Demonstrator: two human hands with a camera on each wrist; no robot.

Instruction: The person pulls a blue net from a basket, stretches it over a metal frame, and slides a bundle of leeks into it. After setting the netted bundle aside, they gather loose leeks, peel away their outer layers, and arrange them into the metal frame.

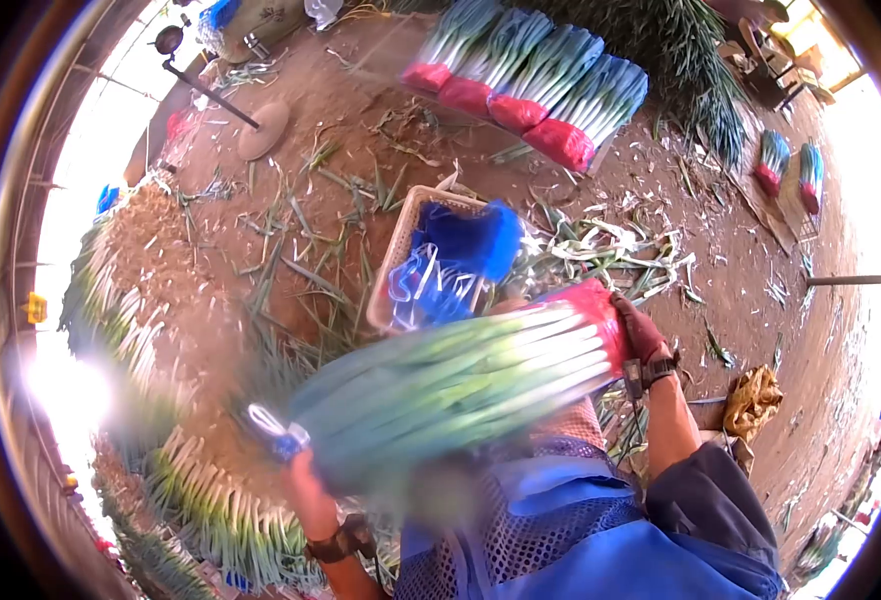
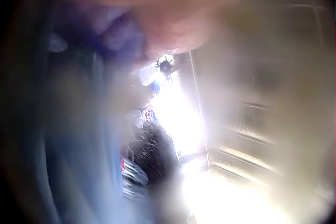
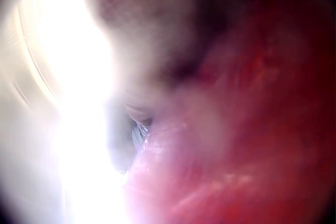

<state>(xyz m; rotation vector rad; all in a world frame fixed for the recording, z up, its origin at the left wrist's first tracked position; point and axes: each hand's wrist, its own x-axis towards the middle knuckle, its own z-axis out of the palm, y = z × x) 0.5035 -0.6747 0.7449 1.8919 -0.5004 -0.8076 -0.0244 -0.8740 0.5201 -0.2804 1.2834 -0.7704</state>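
A large bagged bundle of green onions spans both hands in front of the body, blurred at its leafy end. White stalks and a red bag end lie to the right, green leaves to the left. My bare left hand grips the gathered blue-and-white neck of the bag; in the left wrist view, fingers bend over the blue material. On the other side, my right hand, in a dark red glove, holds the red end. That red end fills much of the right wrist view, with some fingers hidden.
Beyond the bundle sits a beige basket with blue net bags. Packed red-ended bundles lie in a row at the back. Loose green onions line the left side. Leaf scraps litter the dirt floor; a stand is back left.
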